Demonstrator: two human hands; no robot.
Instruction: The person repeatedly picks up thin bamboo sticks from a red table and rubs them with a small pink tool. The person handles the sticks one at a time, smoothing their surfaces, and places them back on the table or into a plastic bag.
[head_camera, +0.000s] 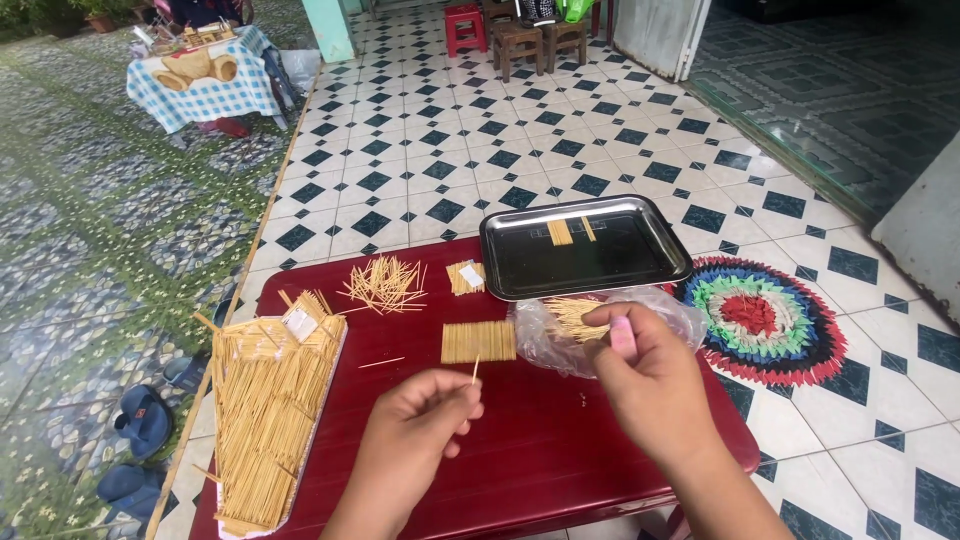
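Note:
My left hand (425, 415) pinches a single thin wooden stick (475, 369) upright between thumb and fingers, above the dark red table (540, 440). My right hand (650, 375) holds a small pink object (622, 337) at its fingertips, right beside a clear plastic bag (560, 325) with sticks inside. A flat panel of glued sticks (478, 341) lies just beyond my left hand. A smaller stick panel (465, 277) and a loose heap of sticks (385, 285) lie further back. A metal tray (585, 247) holds two small stick pieces.
A large stick-built roof-like piece (265, 400) lies along the table's left edge. A round multicoloured mat (765, 320) sits on the tiled floor to the right. Sandals (140, 420) lie at left; stools (520, 40) and a checked-cloth table (205, 85) stand far back.

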